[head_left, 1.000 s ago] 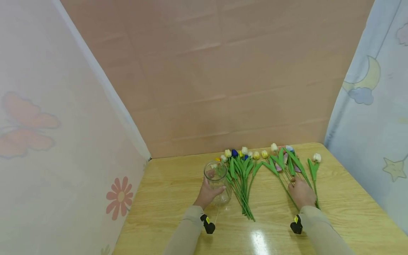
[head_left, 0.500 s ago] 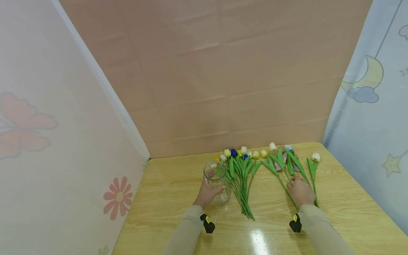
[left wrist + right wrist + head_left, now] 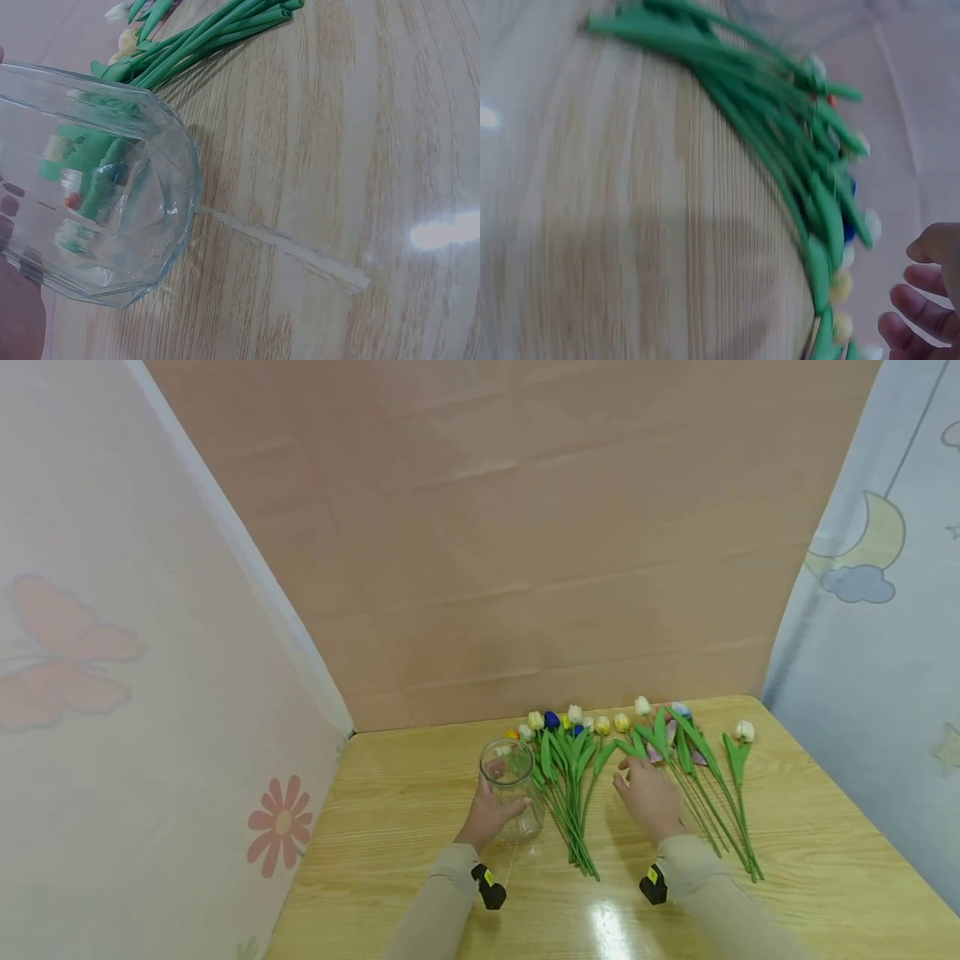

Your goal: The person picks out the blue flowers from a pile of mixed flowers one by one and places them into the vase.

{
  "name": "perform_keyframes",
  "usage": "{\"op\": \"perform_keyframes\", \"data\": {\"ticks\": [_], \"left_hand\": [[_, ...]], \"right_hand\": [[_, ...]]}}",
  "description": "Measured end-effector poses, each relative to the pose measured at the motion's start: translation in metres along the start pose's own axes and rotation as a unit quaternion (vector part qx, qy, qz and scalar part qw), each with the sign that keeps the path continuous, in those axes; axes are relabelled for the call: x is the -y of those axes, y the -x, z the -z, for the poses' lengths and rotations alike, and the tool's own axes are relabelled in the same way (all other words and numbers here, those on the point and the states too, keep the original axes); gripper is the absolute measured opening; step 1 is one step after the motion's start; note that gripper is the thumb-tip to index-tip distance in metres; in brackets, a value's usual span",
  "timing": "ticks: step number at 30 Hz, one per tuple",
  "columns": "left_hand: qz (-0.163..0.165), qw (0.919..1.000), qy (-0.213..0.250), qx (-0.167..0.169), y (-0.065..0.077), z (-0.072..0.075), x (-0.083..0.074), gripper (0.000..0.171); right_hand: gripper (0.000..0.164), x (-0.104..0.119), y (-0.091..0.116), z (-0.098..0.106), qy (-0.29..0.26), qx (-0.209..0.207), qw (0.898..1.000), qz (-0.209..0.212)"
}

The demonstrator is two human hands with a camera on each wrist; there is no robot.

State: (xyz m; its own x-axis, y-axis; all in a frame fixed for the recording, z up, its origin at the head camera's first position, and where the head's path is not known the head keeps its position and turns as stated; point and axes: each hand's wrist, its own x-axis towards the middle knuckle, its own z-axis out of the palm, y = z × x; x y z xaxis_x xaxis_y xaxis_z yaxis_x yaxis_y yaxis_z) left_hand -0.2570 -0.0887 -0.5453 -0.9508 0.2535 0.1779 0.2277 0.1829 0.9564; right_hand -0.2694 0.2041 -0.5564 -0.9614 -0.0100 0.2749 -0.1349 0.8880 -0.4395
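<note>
My left hand point(image 3: 486, 818) grips a clear glass vase point(image 3: 528, 823) with its thumb across the front. In the left wrist view the faceted glass base point(image 3: 142, 202) shows close up. My right hand point(image 3: 649, 800) is over the table between two groups of tulips, fingers loosely bent with nothing between them. Left of it lies a bunch of tulips point(image 3: 572, 793) with white, yellow and blue heads. To its right, more tulips point(image 3: 701, 760) lie spread out, their stems pointing toward me. The right fingers point(image 3: 922, 307) appear near the flower heads in the right wrist view.
A lone white tulip point(image 3: 745, 732) lies at the right end of the row. The wooden table point(image 3: 405, 793) meets a brown backdrop point(image 3: 525, 568) at the back. Printed curtains stand left and right. A pale strip point(image 3: 292, 251) marks the tabletop beside the vase.
My right hand has left the stems of the right-hand tulips and moved left into the gap between the groups. The left hand and vase have stayed put.
</note>
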Motion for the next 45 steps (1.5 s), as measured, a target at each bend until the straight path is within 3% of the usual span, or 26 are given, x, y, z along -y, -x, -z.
{"op": "perform_keyframes", "data": {"ticks": [5, 11, 19, 24, 28, 34, 38, 45], "left_hand": [[-0.004, 0.9999, 0.009, 0.007, 0.0, -0.001, -0.001, 0.075], [-0.005, 1.0, 0.002, 0.002, 0.0, -0.002, -0.002, 0.074], [-0.012, 0.9999, 0.007, -0.003, 0.001, -0.003, -0.005, 0.072], [-0.011, 0.9999, 0.011, -0.006, 0.002, -0.003, -0.005, 0.07], [-0.001, 1.0, 0.008, -0.002, 0.002, -0.003, -0.005, 0.072], [-0.005, 0.9999, 0.011, -0.004, 0.001, -0.002, -0.004, 0.072], [-0.005, 0.9999, 0.013, 0.0, 0.001, -0.001, -0.004, 0.075], [-0.002, 0.9999, 0.01, -0.002, 0.001, -0.001, 0.001, 0.073]], "right_hand": [[0.017, 0.033, 0.005, -0.021, -0.016, 0.034, 0.999, 0.032], [0.014, 0.059, 0.015, -0.044, 0.008, 0.059, 0.995, 0.075], [0.022, 0.071, 0.029, -0.061, 0.031, 0.087, 0.993, 0.075], [0.025, 0.07, 0.03, -0.067, 0.045, 0.054, 0.994, 0.086], [0.023, 0.07, 0.03, -0.068, 0.037, 0.05, 0.995, 0.074], [0.019, 0.072, 0.03, -0.063, -0.028, 0.073, 0.997, 0.015], [0.021, 0.072, 0.025, -0.057, -0.034, 0.075, 0.997, -0.006], [0.023, 0.065, 0.015, -0.04, -0.066, 0.036, 0.997, 0.007]]}}
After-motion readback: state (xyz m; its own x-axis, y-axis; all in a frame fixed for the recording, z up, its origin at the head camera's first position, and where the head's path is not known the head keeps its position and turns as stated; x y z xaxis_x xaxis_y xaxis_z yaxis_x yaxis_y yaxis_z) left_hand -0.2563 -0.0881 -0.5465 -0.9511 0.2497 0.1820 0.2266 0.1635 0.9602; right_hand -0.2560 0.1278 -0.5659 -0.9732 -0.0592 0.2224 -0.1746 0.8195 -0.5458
